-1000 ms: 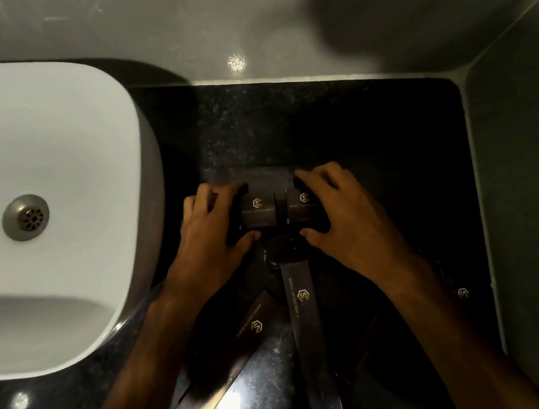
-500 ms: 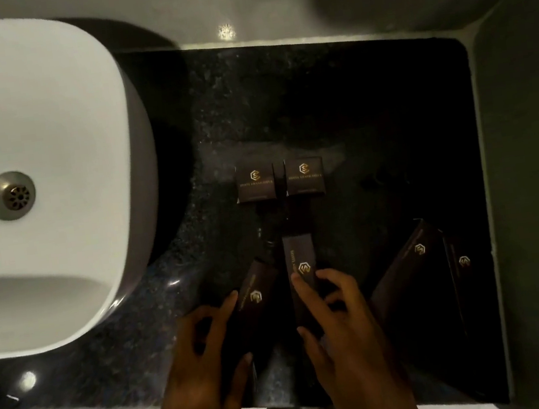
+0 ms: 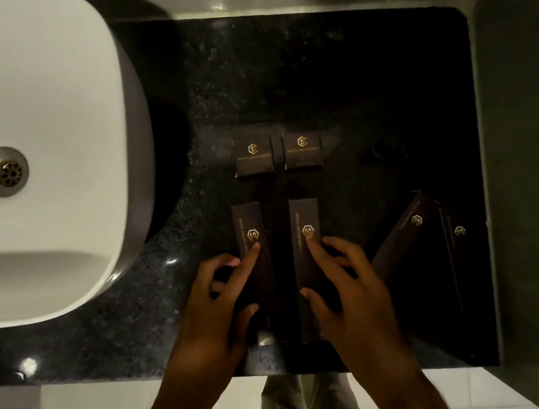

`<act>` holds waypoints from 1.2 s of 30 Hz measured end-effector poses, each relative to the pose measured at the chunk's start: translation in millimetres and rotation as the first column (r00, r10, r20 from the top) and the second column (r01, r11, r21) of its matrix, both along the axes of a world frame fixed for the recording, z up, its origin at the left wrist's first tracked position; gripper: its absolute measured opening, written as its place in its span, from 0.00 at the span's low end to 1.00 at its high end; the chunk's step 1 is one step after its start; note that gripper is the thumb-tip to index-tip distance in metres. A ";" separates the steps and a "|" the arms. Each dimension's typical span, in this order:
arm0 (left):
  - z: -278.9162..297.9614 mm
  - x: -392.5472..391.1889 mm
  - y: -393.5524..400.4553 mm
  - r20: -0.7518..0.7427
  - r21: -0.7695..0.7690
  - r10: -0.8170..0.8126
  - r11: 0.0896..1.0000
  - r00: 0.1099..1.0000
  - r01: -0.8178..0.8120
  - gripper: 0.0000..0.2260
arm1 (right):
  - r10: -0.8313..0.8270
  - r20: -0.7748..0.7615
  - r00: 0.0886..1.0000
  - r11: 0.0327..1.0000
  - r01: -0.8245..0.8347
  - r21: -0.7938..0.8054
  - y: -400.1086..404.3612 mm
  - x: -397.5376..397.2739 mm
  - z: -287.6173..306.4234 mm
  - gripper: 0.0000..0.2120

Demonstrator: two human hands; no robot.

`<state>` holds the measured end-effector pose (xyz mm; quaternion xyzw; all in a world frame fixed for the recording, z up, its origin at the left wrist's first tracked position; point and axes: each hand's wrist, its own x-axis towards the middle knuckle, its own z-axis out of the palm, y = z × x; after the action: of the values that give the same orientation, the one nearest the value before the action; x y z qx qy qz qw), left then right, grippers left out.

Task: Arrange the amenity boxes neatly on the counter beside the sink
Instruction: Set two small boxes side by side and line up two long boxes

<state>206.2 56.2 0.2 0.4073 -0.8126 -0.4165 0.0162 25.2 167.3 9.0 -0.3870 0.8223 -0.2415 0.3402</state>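
Note:
Two small dark boxes with gold logos, the left small box (image 3: pixel 253 156) and the right small box (image 3: pixel 302 149), sit side by side mid-counter. Below them two long dark boxes lie parallel and upright in the view. My left hand (image 3: pixel 220 298) grips the left long box (image 3: pixel 249 230), index finger on its top face. My right hand (image 3: pixel 345 283) grips the right long box (image 3: pixel 305 220) the same way. Two more long boxes lie at the right: a tilted one (image 3: pixel 407 231) and a straighter one (image 3: pixel 461 259) by the wall.
The black speckled counter (image 3: pixel 332 88) ends at a front edge just under my wrists. A white basin (image 3: pixel 42 137) with a metal drain (image 3: pixel 3 171) overhangs the counter's left side. Grey walls close the back and the right side.
Both hands left the two small boxes and came down to the long boxes. The left long box, tilted before, now lies straight and parallel to the right one.

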 end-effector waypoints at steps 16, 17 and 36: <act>5.4 6.4 6.9 0.014 0.016 -0.096 0.995 0.995 0.096 0.30 | 0.019 -0.047 0.999 0.999 -0.018 0.030 9.2 6.4 3.1 0.32; 4.9 6.7 7.0 0.011 0.016 -0.098 0.995 0.995 0.097 0.30 | 0.022 -0.040 0.999 0.999 -0.021 0.035 10.0 6.3 3.2 0.32; 6.9 7.7 9.3 0.016 0.013 -0.082 0.997 0.996 0.082 0.27 | 0.007 -0.016 1.000 1.000 -0.006 0.027 17.3 12.9 0.1 0.33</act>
<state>213.9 65.4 7.1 0.3770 -0.8263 -0.4184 -0.0099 38.1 184.6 9.1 -0.3870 0.8268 -0.2263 0.3397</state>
